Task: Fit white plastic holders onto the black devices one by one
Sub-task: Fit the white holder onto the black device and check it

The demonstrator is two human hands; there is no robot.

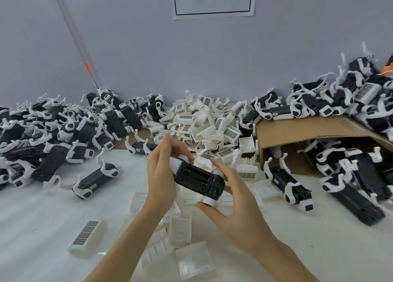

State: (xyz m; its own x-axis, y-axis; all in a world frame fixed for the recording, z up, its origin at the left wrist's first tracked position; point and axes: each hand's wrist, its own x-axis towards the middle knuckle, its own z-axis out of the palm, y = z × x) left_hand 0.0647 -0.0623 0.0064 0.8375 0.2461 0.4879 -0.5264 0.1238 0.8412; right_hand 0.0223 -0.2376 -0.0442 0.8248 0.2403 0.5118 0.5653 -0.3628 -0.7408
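Two hands share one black device (198,178) above the white table (42,217): left hand (162,175) curls round its far end, right hand (230,207) pinches the white cap at its near end. White holders (204,122) heap behind, more lie below.

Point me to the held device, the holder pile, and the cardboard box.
device (196,178), head view, middle of its black underside
holder pile (204,122), head view, centre of the white heap by the wall
cardboard box (306,128), head view, its bare top flap
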